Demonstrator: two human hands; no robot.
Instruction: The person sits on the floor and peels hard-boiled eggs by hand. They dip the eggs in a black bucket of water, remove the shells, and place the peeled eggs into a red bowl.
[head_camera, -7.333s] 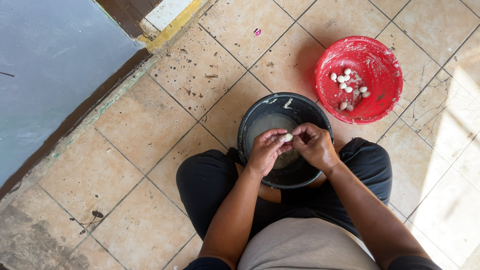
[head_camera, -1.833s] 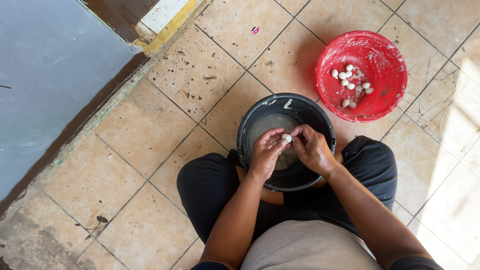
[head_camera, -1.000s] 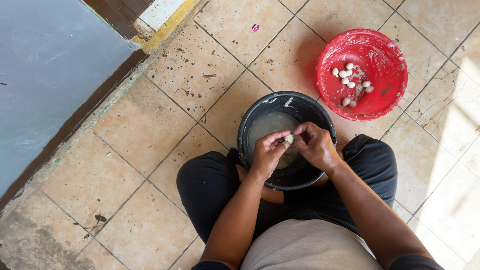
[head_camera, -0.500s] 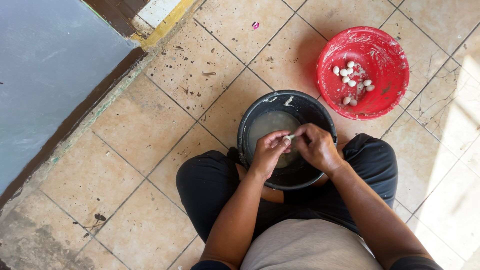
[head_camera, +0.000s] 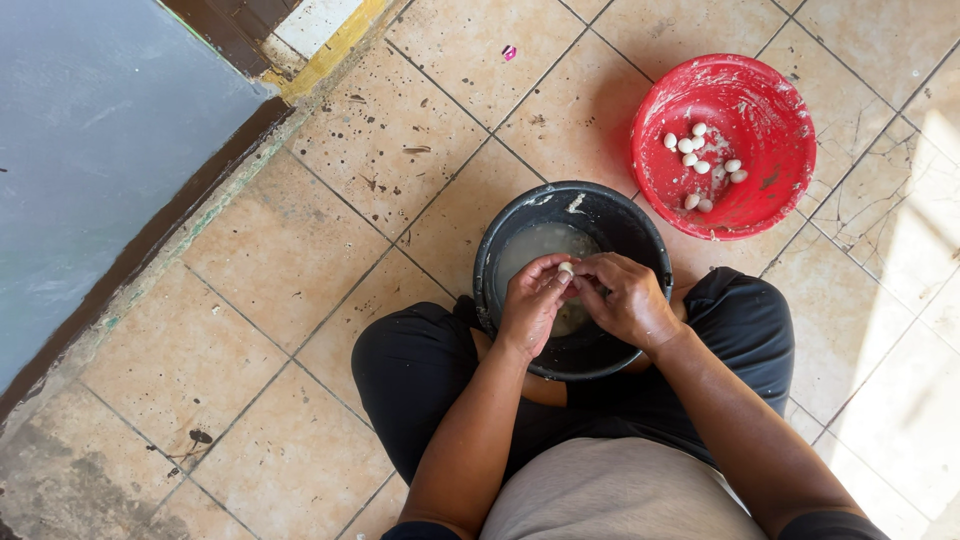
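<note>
Still both hands, left hand (head_camera: 530, 300) and right hand (head_camera: 628, 298), pinching small white egg (head_camera: 566, 268) over black bucket (head_camera: 600, 215); nothing shifted.

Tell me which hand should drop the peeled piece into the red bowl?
Probably the right hand. The red bowl lies on its side, past the black bucket. The left hand would need to cross over. Both hands pinch the white piece now.

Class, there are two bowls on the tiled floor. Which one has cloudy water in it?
The black bowl between the person's knees, under the left hand and right hand, holds cloudy water. The red bowl beyond it holds only small white eggs.
</note>
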